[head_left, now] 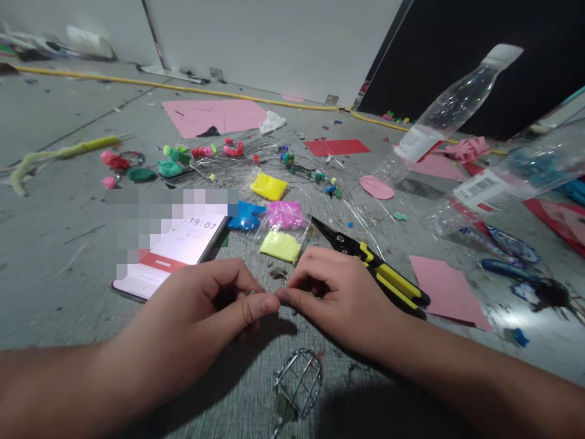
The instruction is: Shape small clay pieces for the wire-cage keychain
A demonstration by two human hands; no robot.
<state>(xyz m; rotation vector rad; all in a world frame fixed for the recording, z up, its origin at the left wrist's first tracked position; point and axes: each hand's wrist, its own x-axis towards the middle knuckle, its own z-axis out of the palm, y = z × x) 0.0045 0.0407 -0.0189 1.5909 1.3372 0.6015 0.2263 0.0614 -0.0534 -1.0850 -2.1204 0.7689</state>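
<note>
My left hand (205,311) and my right hand (333,289) meet at the fingertips in the middle of the view, both pinched closed. What they hold, if anything, is too small or hidden to name. Just beyond the fingertips lies a small grey-green lump (276,272). Below the hands rests a twisted wire frame (299,381) with a dark lump at its lower end. Black and yellow pliers (388,277) lie partly behind my right hand. A lit phone (176,244) is beyond my left hand.
Yellow (269,186), blue (245,215), pink (287,214) and pale yellow (281,245) clay packets lie ahead. Two clear bottles (452,103) lean at the right, near pink paper (445,289). Wires and small coloured clay pieces are scattered farther back, before a yellow cable (205,91).
</note>
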